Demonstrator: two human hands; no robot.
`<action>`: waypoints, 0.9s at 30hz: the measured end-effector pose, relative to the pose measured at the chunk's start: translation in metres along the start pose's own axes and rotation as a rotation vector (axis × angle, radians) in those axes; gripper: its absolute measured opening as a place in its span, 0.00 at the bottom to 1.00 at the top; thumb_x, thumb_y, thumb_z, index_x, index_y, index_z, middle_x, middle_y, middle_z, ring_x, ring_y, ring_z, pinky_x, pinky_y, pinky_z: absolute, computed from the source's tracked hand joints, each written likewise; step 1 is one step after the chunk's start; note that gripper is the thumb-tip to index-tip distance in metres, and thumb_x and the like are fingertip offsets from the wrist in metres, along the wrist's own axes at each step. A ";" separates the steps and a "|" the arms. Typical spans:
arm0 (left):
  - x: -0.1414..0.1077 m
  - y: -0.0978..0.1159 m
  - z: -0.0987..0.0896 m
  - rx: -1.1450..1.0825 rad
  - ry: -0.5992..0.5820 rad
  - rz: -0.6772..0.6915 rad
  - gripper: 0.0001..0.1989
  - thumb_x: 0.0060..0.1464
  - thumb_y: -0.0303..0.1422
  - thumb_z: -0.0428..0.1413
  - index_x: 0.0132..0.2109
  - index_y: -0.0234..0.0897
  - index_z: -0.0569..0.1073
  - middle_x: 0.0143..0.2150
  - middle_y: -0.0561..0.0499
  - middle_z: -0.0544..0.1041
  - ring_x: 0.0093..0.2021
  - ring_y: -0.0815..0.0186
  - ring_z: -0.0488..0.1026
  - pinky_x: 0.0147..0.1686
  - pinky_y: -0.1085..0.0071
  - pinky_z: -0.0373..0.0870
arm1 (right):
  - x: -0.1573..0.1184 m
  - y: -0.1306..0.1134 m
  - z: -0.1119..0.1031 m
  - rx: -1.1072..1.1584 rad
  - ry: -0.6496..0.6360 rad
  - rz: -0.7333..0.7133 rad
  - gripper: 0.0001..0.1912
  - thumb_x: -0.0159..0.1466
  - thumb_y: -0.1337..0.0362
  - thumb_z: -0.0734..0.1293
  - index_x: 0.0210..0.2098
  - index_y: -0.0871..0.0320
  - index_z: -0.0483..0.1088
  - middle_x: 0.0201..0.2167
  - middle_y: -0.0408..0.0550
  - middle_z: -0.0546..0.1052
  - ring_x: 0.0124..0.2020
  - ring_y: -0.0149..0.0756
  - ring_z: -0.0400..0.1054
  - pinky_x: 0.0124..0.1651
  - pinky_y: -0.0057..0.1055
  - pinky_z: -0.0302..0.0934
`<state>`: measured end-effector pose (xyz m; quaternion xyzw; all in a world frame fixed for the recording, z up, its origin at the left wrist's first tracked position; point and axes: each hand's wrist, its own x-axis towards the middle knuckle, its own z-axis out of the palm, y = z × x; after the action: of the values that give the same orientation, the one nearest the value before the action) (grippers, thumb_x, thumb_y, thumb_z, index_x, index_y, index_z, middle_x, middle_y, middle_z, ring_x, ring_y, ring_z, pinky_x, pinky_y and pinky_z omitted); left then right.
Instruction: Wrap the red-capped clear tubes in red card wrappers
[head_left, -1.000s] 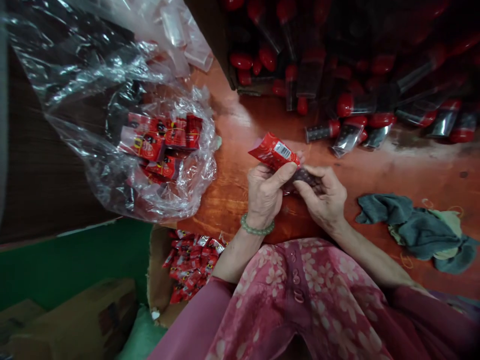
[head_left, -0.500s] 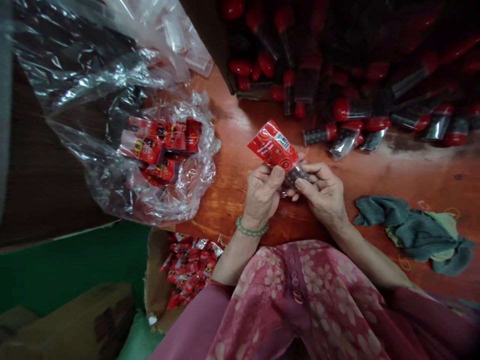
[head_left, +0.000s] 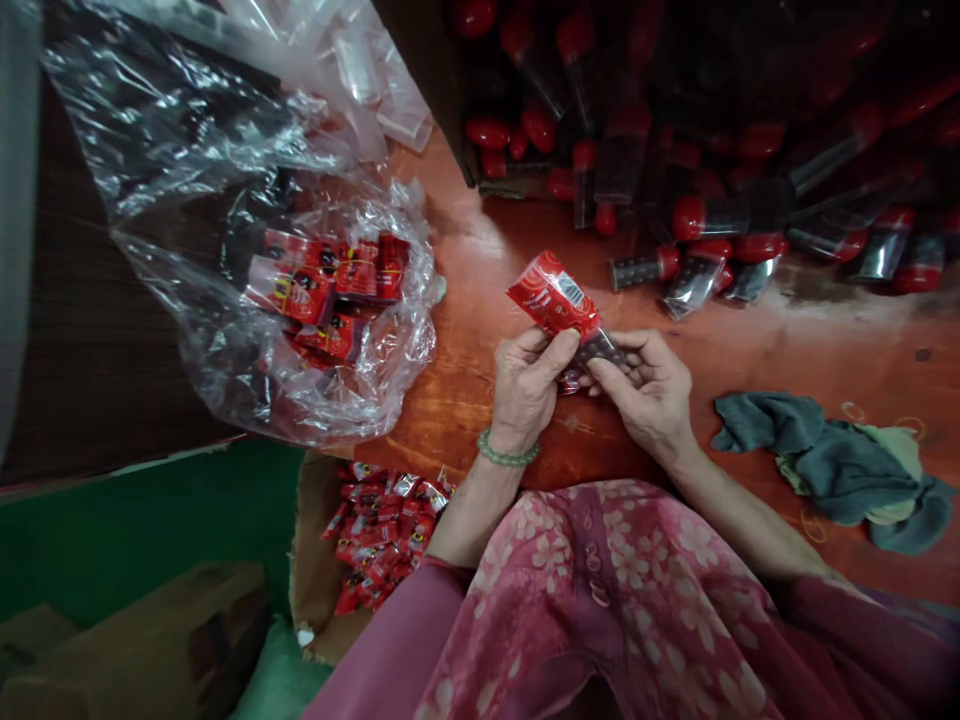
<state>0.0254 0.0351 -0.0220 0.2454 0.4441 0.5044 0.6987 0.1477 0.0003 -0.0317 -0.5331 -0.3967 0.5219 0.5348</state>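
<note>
A red printed plastic sleeve (head_left: 553, 290) with a barcode is pinched in my left hand (head_left: 529, 385), thumb on top. A clear tube of dark round pieces (head_left: 600, 348) sits at the sleeve's lower right end, gripped by the fingers and thumb of my right hand (head_left: 651, 385). Part of the tube is hidden by my fingers, and I cannot tell how far it sits inside the sleeve. A green bead bracelet (head_left: 508, 456) circles my left wrist.
To the left, bundles of red sleeves (head_left: 300, 290) lie in a clear plastic bag (head_left: 390, 380). Below is a cardboard box (head_left: 309, 560) of red packets. Red-capped tubes (head_left: 697, 278) fill and spill from a dark box at the upper right. A grey-green cloth (head_left: 840, 470) lies right.
The sleeve's free end has bulged open and shifted slightly right and down. More of the dark-filled tube shows between my hands. Both hands keep their grip.
</note>
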 end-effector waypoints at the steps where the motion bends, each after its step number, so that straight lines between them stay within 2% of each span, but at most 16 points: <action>1: 0.000 -0.001 -0.001 -0.014 0.007 0.021 0.20 0.42 0.47 0.72 0.35 0.37 0.81 0.33 0.51 0.83 0.31 0.67 0.79 0.36 0.70 0.77 | -0.001 0.002 0.000 -0.058 0.026 -0.052 0.16 0.62 0.52 0.74 0.43 0.54 0.71 0.33 0.42 0.81 0.27 0.29 0.76 0.31 0.26 0.73; 4: 0.000 -0.001 -0.001 -0.040 0.001 0.049 0.18 0.42 0.45 0.73 0.36 0.38 0.82 0.34 0.51 0.84 0.34 0.66 0.80 0.42 0.68 0.78 | -0.004 0.007 -0.002 -0.176 0.052 -0.157 0.14 0.63 0.56 0.73 0.46 0.53 0.72 0.39 0.44 0.81 0.31 0.30 0.76 0.36 0.29 0.74; 9: 0.000 0.006 0.000 -0.054 -0.023 0.005 0.24 0.40 0.48 0.73 0.39 0.38 0.81 0.40 0.46 0.85 0.42 0.58 0.83 0.47 0.62 0.79 | -0.002 0.005 -0.003 -0.298 0.020 -0.234 0.11 0.64 0.60 0.72 0.46 0.53 0.74 0.37 0.43 0.81 0.33 0.33 0.77 0.38 0.30 0.74; 14: -0.001 0.009 0.001 -0.048 -0.065 -0.013 0.21 0.42 0.48 0.72 0.36 0.36 0.81 0.41 0.44 0.85 0.45 0.54 0.83 0.49 0.59 0.80 | -0.002 -0.005 -0.005 -0.532 0.006 -0.467 0.09 0.64 0.64 0.72 0.45 0.53 0.75 0.34 0.44 0.83 0.31 0.34 0.78 0.36 0.29 0.74; 19: -0.002 0.009 -0.005 0.004 -0.168 0.037 0.16 0.45 0.45 0.71 0.34 0.37 0.81 0.42 0.44 0.84 0.48 0.53 0.82 0.53 0.57 0.78 | -0.003 -0.006 -0.006 -0.583 -0.011 -0.663 0.15 0.64 0.67 0.72 0.51 0.52 0.74 0.37 0.46 0.84 0.35 0.36 0.80 0.38 0.31 0.75; 22: -0.003 0.010 -0.008 0.031 -0.215 0.028 0.16 0.46 0.45 0.70 0.35 0.38 0.81 0.43 0.44 0.84 0.49 0.52 0.81 0.54 0.55 0.78 | -0.003 -0.004 -0.005 -0.584 -0.022 -0.658 0.13 0.65 0.66 0.71 0.49 0.51 0.74 0.36 0.46 0.84 0.35 0.37 0.80 0.38 0.33 0.76; 25: -0.003 0.010 -0.009 -0.008 -0.200 0.009 0.20 0.46 0.48 0.69 0.40 0.38 0.80 0.47 0.42 0.83 0.50 0.51 0.82 0.52 0.55 0.79 | -0.004 -0.003 -0.003 -0.566 -0.014 -0.615 0.10 0.65 0.65 0.71 0.47 0.51 0.75 0.36 0.46 0.84 0.35 0.38 0.80 0.38 0.34 0.76; 27: -0.002 0.010 -0.009 -0.044 -0.203 0.014 0.23 0.45 0.48 0.70 0.43 0.39 0.80 0.49 0.42 0.82 0.48 0.51 0.82 0.50 0.56 0.79 | -0.004 -0.004 -0.002 -0.557 -0.019 -0.648 0.12 0.65 0.66 0.71 0.48 0.51 0.74 0.37 0.47 0.83 0.35 0.38 0.80 0.38 0.32 0.76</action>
<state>0.0125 0.0358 -0.0176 0.2828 0.3583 0.4914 0.7417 0.1496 -0.0035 -0.0278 -0.5001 -0.6744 0.2049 0.5031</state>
